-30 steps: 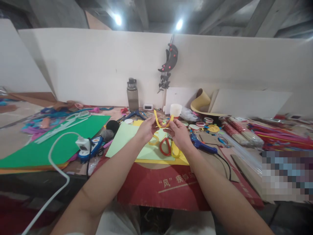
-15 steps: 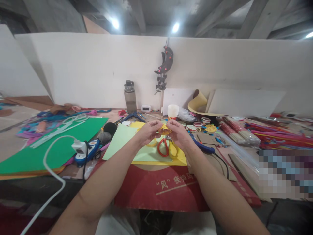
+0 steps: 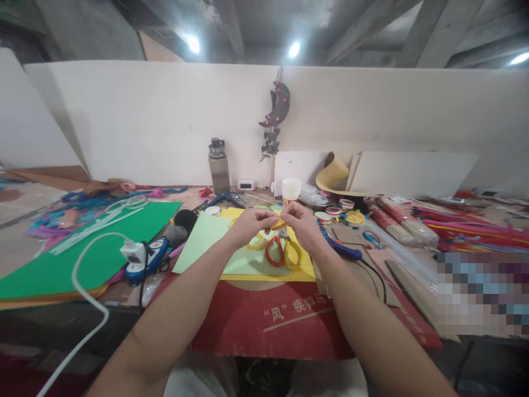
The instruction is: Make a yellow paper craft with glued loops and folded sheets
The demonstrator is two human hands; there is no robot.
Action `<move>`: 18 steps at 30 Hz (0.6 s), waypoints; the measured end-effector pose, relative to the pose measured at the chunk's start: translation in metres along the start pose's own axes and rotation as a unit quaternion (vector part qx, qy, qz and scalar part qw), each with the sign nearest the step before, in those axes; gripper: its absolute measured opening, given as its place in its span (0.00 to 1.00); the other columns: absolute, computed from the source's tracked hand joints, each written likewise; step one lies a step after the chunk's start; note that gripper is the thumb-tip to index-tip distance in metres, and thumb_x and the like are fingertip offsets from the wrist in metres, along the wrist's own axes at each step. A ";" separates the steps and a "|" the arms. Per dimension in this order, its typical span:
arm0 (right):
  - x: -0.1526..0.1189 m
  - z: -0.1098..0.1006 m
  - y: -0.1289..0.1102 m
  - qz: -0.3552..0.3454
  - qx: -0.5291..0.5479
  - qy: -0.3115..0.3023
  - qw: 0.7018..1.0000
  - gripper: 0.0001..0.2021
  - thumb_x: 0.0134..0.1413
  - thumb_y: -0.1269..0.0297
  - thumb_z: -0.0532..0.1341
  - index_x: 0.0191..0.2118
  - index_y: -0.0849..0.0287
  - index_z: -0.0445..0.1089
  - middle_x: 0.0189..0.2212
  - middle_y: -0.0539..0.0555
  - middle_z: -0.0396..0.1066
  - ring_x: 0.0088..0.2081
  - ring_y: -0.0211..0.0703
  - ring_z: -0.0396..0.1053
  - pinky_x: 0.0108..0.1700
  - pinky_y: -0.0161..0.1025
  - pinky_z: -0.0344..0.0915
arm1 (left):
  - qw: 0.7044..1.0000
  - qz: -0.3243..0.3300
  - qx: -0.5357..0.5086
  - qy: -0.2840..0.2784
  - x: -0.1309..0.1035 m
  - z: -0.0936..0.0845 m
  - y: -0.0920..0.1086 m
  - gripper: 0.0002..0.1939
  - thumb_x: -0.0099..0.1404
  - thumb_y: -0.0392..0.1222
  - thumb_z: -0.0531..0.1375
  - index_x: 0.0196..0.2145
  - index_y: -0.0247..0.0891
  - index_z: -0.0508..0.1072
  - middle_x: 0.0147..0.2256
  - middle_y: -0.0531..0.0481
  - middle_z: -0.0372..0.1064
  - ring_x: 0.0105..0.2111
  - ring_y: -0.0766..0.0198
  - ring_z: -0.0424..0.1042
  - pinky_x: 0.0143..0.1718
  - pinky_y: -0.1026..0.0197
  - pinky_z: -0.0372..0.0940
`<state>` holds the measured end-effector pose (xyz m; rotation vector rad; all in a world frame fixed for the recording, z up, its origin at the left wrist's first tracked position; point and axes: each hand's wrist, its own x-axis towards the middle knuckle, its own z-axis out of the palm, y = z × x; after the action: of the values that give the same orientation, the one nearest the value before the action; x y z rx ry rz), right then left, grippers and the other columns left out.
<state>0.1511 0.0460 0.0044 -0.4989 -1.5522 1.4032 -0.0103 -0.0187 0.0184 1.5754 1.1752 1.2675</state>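
Yellow strip (image 3: 279,224) sits up in the air between the two hands, above the worktop, its shape partly hidden by the fingers. At its left end, the left hand (image 3: 250,225) pinches it between thumb and fingertips; the right hand (image 3: 305,227) pinches the other side, the two sets of fingertips close together. Below them, red-handled scissors (image 3: 282,252) lie on a pale green sheet (image 3: 202,245), which overlaps a yellow sheet (image 3: 305,273). Nearer the person is a red board (image 3: 248,325) with printed characters. Beyond the hands stands a white cup (image 3: 291,189); a blue glue gun (image 3: 344,250) lies right of the right hand.
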 end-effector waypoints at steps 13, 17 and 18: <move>0.002 -0.006 0.001 -0.004 -0.081 -0.031 0.996 0.11 0.45 0.60 0.65 0.25 0.57 0.63 0.21 0.44 0.62 0.24 0.34 0.61 0.30 0.35 0.63 | 0.999 -0.007 0.028 -0.033 0.001 -0.002 -0.005 0.18 0.58 0.53 0.64 0.31 0.33 0.76 0.26 0.51 0.70 0.24 0.70 0.65 0.29 0.66 0.59; 0.002 -0.007 0.002 -0.001 -0.089 -0.032 0.996 0.11 0.45 0.59 0.65 0.25 0.57 0.63 0.21 0.44 0.62 0.24 0.35 0.63 0.29 0.35 0.63 | 1.000 -0.022 -0.003 -0.018 0.001 0.001 -0.004 0.18 0.55 0.53 0.66 0.30 0.32 0.77 0.27 0.50 0.71 0.24 0.70 0.67 0.30 0.65 0.62; 0.002 -0.006 0.002 0.001 -0.092 -0.029 0.995 0.11 0.44 0.59 0.65 0.25 0.57 0.63 0.21 0.44 0.61 0.24 0.35 0.63 0.29 0.36 0.64 | 0.999 -0.027 -0.013 -0.015 0.001 0.001 -0.004 0.18 0.54 0.53 0.66 0.30 0.32 0.77 0.27 0.49 0.72 0.25 0.69 0.68 0.31 0.64 0.63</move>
<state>0.1551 0.0516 0.0030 -0.5738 -1.7391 1.2921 -0.0100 -0.0163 0.0145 1.5292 1.1709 1.2166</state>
